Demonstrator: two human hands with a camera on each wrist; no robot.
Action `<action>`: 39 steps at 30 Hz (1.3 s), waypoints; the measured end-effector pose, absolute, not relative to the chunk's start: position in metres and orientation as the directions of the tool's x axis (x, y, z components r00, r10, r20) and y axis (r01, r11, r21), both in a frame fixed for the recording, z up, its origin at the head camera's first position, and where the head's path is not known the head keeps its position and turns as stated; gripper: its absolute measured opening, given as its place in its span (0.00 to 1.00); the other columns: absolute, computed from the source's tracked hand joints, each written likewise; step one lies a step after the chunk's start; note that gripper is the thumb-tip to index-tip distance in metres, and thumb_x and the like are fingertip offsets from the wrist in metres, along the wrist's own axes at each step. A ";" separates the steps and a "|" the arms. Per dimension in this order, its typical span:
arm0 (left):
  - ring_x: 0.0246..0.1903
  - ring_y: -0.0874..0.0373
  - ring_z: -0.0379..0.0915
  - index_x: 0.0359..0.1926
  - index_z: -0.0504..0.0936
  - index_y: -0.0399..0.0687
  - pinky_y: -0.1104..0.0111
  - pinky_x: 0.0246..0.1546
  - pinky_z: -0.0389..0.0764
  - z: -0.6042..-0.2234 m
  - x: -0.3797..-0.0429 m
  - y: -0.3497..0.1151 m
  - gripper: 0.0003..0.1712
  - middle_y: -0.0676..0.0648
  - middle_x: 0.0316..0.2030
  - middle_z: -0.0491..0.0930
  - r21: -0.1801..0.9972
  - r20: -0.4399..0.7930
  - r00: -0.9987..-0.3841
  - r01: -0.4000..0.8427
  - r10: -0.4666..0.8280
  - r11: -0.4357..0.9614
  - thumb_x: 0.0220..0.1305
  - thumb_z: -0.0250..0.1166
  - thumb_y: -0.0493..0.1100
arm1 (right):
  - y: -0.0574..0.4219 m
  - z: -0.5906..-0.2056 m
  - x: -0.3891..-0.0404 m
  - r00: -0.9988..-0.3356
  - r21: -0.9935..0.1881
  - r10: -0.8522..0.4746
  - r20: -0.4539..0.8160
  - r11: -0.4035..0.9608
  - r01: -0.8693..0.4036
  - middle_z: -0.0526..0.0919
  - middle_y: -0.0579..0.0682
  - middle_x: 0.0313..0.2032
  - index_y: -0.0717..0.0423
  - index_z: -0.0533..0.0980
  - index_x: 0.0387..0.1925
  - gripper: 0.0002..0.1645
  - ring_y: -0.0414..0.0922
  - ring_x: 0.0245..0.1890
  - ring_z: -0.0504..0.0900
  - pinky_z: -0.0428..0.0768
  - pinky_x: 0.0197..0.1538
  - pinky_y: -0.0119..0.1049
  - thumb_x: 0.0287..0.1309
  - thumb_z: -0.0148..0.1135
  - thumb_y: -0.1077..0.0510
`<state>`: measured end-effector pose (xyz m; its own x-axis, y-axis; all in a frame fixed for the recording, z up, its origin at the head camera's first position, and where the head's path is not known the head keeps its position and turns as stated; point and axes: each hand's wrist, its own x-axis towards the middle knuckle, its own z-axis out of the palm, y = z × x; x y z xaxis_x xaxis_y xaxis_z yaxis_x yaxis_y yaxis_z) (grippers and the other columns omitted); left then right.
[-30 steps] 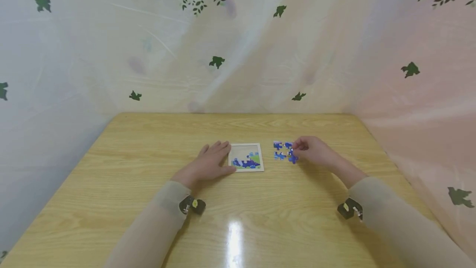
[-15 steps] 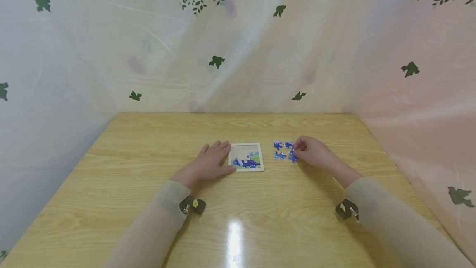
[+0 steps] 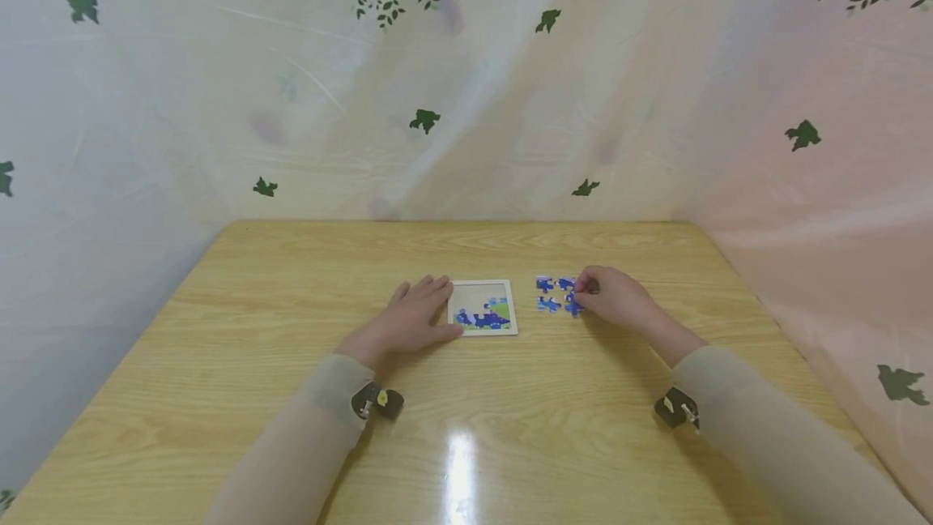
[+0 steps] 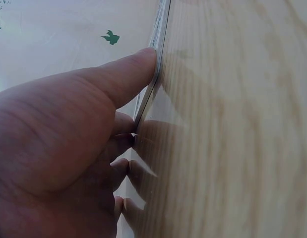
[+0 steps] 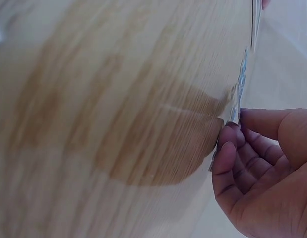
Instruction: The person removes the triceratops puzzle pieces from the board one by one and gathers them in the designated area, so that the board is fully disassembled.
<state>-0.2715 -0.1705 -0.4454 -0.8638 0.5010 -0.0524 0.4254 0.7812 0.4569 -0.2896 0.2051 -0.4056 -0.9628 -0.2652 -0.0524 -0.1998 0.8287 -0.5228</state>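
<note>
A small white-rimmed puzzle tray [image 3: 513,310] lies on the table, with joined blue and green jigsaw pieces [image 3: 483,320] along its bottom and right side. My left hand [image 3: 406,322] rests at the tray's left side, fingers spread and thumb at the near corner; in the left wrist view the thumb [image 4: 138,64] touches the tray's edge. To the right of the tray lies a cluster of loose blue jigsaw pieces [image 3: 549,305]. At its right side my right hand [image 3: 618,296] pinches a blue puzzle piece [image 3: 573,308] low over the table, partly hidden by the fingers.
The wooden table [image 3: 466,395] extends around the tray on all sides. Behind it hangs a pale curtain [image 3: 481,160] printed with leaves. Both sleeves carry a small black wrist camera [image 3: 377,402].
The right hand and forearm have shifted slightly left, and the piece at the fingers has moved a little away from me. The left hand and tray have stayed put.
</note>
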 end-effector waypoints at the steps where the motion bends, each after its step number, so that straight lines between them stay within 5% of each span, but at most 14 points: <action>1: 0.87 0.38 0.36 0.87 0.55 0.37 0.41 0.85 0.30 -0.442 -0.270 -0.170 0.55 0.39 0.88 0.48 0.454 -0.057 -0.863 0.425 0.501 0.783 0.79 0.62 0.68 | 0.205 -0.406 -0.290 -0.962 -0.519 -0.266 -0.053 0.831 -0.201 0.86 0.53 0.40 0.58 0.81 0.44 0.06 0.48 0.37 0.79 0.78 0.39 0.41 0.77 0.67 0.59; 15: 0.87 0.38 0.37 0.88 0.54 0.37 0.40 0.85 0.33 -0.426 -0.261 -0.166 0.53 0.38 0.88 0.48 0.408 -0.099 -0.862 0.421 0.497 0.811 0.81 0.61 0.66 | 0.200 -0.403 -0.287 -0.959 -0.482 -0.279 -0.047 0.848 -0.223 0.87 0.56 0.44 0.59 0.81 0.45 0.05 0.52 0.43 0.83 0.84 0.49 0.52 0.78 0.66 0.60; 39: 0.87 0.39 0.37 0.88 0.54 0.37 0.40 0.85 0.33 -0.429 -0.263 -0.167 0.53 0.38 0.88 0.48 0.406 -0.092 -0.861 0.426 0.500 0.808 0.81 0.61 0.66 | 0.203 -0.407 -0.288 -0.953 -0.495 -0.298 -0.045 0.835 -0.238 0.87 0.54 0.43 0.54 0.83 0.46 0.03 0.51 0.41 0.82 0.81 0.45 0.49 0.78 0.67 0.59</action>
<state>-0.2626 -0.1670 -0.4289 -0.8608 0.5004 -0.0923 0.4264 0.8084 0.4059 -0.2878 0.2026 -0.4070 -0.9534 -0.2984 -0.0452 -0.2380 0.8355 -0.4954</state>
